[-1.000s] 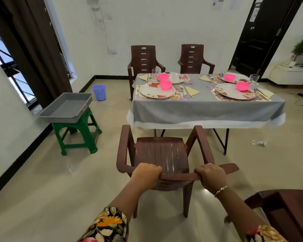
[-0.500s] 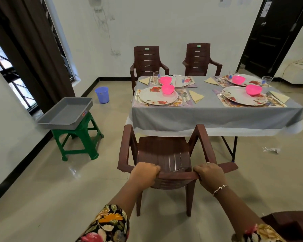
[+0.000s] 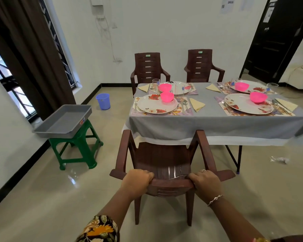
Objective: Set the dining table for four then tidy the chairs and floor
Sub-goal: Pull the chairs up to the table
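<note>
Brown armchair: stands on the floor at the near long side of the dining table, at its left half, seat facing the table. Armrest fronts reach the hanging cloth; contact cannot be told.

Left hand and right hand: each clamped over the top rail of the chair back, fingers curled over the edge, one at each end.

On the table, grey cloth over white, four places laid. Nearest place in front of the armchair: floral plate, pink bowl on it, folded napkin to its right.

Far side of the table: two more chairs.

Left of the table: grey tray on a green stool; blue bucket beyond them.

By the table's near right leg: crumpled wrapper on the floor.
</note>
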